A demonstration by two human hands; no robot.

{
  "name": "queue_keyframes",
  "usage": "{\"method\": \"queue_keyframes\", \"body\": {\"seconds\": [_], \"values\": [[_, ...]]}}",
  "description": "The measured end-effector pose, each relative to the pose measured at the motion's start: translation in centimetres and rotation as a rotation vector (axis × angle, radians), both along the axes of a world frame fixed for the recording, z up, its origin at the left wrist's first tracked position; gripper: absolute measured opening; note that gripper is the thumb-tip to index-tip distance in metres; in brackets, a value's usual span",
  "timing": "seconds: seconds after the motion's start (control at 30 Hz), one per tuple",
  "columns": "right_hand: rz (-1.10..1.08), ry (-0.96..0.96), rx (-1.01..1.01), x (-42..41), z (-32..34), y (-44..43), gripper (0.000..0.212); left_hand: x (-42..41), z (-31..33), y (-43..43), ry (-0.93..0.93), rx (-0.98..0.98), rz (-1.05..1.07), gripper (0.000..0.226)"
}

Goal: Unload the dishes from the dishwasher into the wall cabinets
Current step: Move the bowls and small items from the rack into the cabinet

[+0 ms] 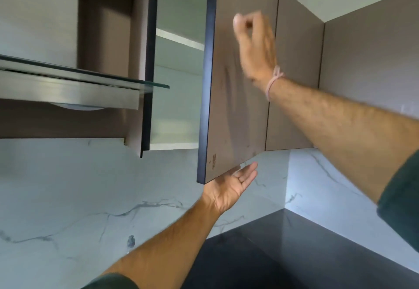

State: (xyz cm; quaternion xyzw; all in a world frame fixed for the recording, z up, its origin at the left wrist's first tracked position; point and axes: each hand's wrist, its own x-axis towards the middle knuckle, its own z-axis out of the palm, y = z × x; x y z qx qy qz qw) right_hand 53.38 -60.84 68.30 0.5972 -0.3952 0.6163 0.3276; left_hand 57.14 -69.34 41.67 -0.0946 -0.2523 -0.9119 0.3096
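A taupe wall cabinet door [229, 111] with a dark edge stands partly swung out. Behind it I see the pale inside of the cabinet [176, 98] with a white shelf; no dishes show on what is visible. My left hand [233, 184] is under the door's lower corner, palm up, with straight fingers touching its bottom edge. My right hand [254, 43] is raised in front of the door's face, blurred, fingers curled, holding nothing I can see. The dishwasher is out of view.
A steel and glass extractor hood [72, 84] juts out at the left. More shut taupe wall cabinets [362, 57] run to the right corner. A white marble backsplash [90, 186] sits below, and a dark countertop [283, 254] fills the lower right.
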Motion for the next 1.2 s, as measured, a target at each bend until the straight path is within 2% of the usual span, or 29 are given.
{"method": "queue_keyframes", "body": {"seconds": [0.1,0.2,0.27,0.33,0.4,0.47,0.57,0.63,0.77,1.07,1.2], "values": [[0.090,-0.050,-0.036,-0.9,3.8,3.2,0.035,-1.5,-0.1,0.9,0.072,0.049,-0.106,0.063],[0.073,-0.020,-0.036,-1.6,6.1,5.7,0.053,-2.9,0.1,2.2,0.036,0.125,-0.132,0.047],[-0.010,0.021,-0.029,-2.0,6.6,6.7,0.051,-4.0,0.3,3.5,-0.015,0.102,-0.116,0.033],[-0.138,-0.011,-0.031,-2.8,6.8,7.5,0.040,-5.0,0.7,5.3,-0.057,0.063,-0.115,0.020],[-0.221,-0.081,-0.044,-4.5,7.0,8.9,0.034,-6.3,0.6,6.5,-0.056,0.001,-0.126,0.027],[-0.210,-0.104,-0.018,-6.3,6.8,10.7,0.033,-7.7,0.1,7.4,-0.034,-0.059,-0.142,0.032],[-0.179,-0.120,0.029,-8.7,6.4,13.3,0.043,-10.4,-0.3,8.0,-0.007,-0.088,-0.145,0.066],[-0.205,-0.151,0.053,-10.3,6.0,14.6,0.042,-12.3,0.0,9.0,0.012,-0.067,-0.146,0.073],[-0.260,-0.193,0.086,-13.3,4.5,16.7,0.046,-14.9,0.4,11.5,0.009,-0.014,-0.119,0.062],[-0.419,-0.397,0.176,-21.3,-4.4,19.0,0.071,-21.3,1.0,15.0,-0.031,0.033,-0.117,0.066],[-0.500,-0.479,0.202,-24.6,-8.2,19.3,0.079,-24.4,1.2,15.4,-0.077,0.000,-0.094,0.059]]}}
